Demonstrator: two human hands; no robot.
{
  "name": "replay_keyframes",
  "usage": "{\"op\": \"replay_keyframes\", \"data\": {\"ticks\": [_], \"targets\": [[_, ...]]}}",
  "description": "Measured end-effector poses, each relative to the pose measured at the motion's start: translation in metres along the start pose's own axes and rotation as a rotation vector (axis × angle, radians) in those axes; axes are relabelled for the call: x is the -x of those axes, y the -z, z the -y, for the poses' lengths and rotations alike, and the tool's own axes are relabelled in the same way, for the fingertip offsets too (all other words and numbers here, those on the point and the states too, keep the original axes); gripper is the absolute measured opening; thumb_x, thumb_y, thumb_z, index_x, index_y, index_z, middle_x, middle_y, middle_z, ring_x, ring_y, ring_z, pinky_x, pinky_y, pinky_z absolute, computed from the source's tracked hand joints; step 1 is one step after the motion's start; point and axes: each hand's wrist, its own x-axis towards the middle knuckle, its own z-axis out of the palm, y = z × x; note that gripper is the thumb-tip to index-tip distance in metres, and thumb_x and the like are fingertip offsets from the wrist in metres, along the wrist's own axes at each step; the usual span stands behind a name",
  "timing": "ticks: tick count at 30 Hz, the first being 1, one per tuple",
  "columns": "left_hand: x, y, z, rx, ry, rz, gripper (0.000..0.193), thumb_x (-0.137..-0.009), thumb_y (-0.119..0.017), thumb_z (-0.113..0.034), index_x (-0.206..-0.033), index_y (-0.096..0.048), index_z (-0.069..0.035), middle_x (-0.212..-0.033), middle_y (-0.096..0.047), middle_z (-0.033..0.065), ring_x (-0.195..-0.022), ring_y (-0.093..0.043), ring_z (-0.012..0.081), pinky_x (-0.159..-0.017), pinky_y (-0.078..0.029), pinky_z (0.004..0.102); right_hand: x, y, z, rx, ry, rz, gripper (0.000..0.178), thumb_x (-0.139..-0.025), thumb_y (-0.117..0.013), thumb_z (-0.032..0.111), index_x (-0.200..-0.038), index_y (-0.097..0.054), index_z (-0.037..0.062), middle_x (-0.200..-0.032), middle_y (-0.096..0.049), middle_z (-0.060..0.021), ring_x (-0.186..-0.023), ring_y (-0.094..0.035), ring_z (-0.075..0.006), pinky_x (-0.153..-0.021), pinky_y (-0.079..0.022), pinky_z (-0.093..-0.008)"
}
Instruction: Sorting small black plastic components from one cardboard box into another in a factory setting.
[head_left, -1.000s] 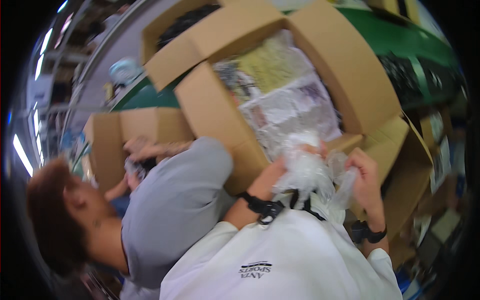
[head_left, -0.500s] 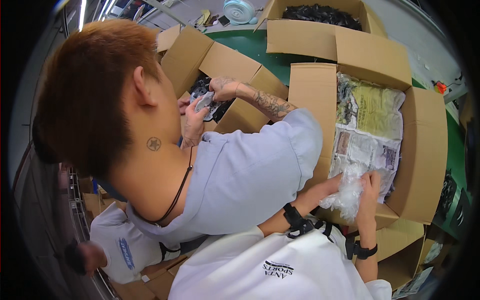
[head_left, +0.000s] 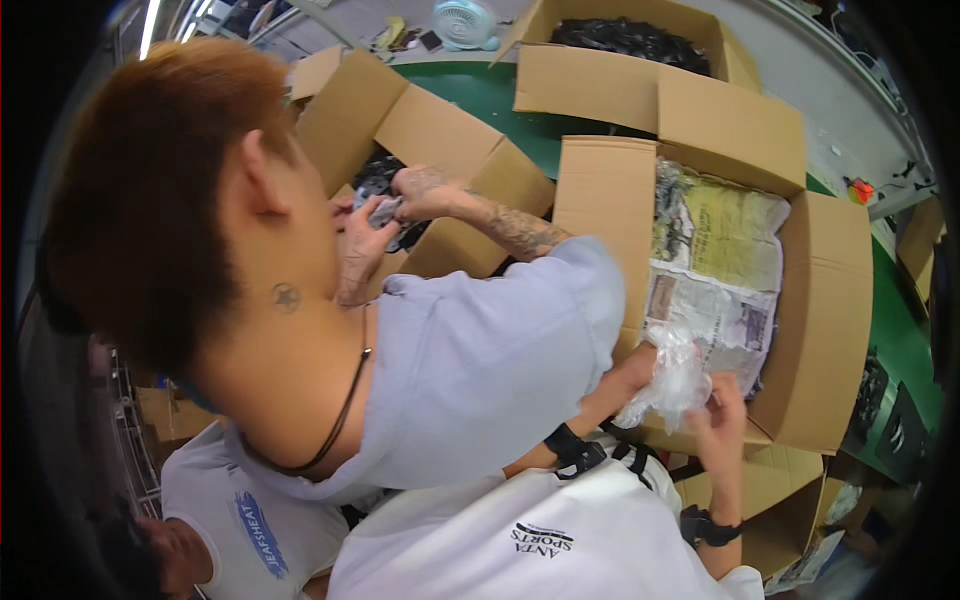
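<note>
Crumpled clear plastic [head_left: 668,385] is bunched between my two hands, above the near end of an open cardboard box [head_left: 830,330]. My left hand [head_left: 638,365] is closed on its left side, the fingers mostly hidden behind the plastic. At the right edge of the plastic, my right hand [head_left: 722,418] has its fingers curled toward the thumb, pinching the bunch. Inside the box, printed newspaper [head_left: 715,310] lies over the contents. Dark items wrapped in clear plastic [head_left: 668,200] show at its far left corner. Black straps circle both my wrists.
A co-worker in a light-blue shirt [head_left: 480,370] leans in at my left, handling a small grey piece over another box [head_left: 470,235]. Another person in a white shirt [head_left: 250,510] is at lower left. Black items [head_left: 630,45] fill a far box. A fan [head_left: 465,25] stands beyond the green table [head_left: 480,90].
The view has shifted slightly, moving most things left. My right hand has lowered a little relative to the plastic, which hangs in a changed shape. The co-worker still handles the grey piece.
</note>
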Motion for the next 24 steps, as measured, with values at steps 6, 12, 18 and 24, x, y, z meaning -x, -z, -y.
{"op": "replay_keyframes", "data": {"ticks": [6, 12, 18, 24], "targets": [[0.014, 0.028, 0.028, -0.196, 0.162, -0.113, 0.039, -0.089, -0.066, -0.018, -0.123, -0.054, -0.004, -0.108, -0.060, 0.0040, -0.097, -0.059, 0.0159, -0.085, -0.050, 0.0334, -0.016, -0.017, -0.005, 0.580, 0.128, -0.063, 0.033, -0.068, -0.061, -0.011, -0.100, -0.063, -0.0023, -0.098, -0.053, -0.0170, -0.094, -0.056, -0.0336, -0.083, -0.047, -0.0357], [0.041, 0.066, 0.045, -0.515, 0.261, -0.293, 0.035, -0.089, -0.064, -0.013, -0.122, -0.055, -0.004, -0.108, -0.060, 0.0046, -0.097, -0.058, 0.0155, -0.086, -0.050, 0.0339, -0.051, 0.020, -0.040, 0.011, 0.013, 0.196, 0.017, -0.082, -0.067, 0.009, -0.096, -0.068, 0.0000, -0.097, -0.063, -0.0088, -0.087, -0.062, -0.0184, -0.071, -0.049, -0.0298], [0.065, 0.104, 0.075, -0.902, -0.191, -0.118, 0.027, -0.093, -0.060, -0.013, -0.118, -0.057, -0.004, -0.100, -0.059, 0.0028, -0.089, -0.059, 0.0143, -0.079, -0.052, 0.0335, -0.181, 0.018, -0.071, -0.016, -0.206, -0.132, 0.028, -0.090, -0.067, 0.026, -0.100, -0.066, 0.0000, -0.080, -0.070, -0.0104, -0.074, -0.068, -0.0176, -0.061, -0.051, -0.0288], [0.068, 0.024, -0.007, 0.277, 0.351, -0.180, 0.026, -0.090, -0.063, -0.014, -0.113, -0.057, -0.005, -0.093, -0.060, 0.0026, -0.076, -0.061, 0.0163, -0.065, -0.052, 0.0312, -0.321, -0.008, -0.158, 0.472, 0.021, -0.402, 0.055, -0.082, -0.073, 0.041, -0.117, -0.060, 0.0007, -0.109, -0.060, -0.0270, -0.103, -0.062, -0.0420, -0.084, -0.052, -0.0481]]}}
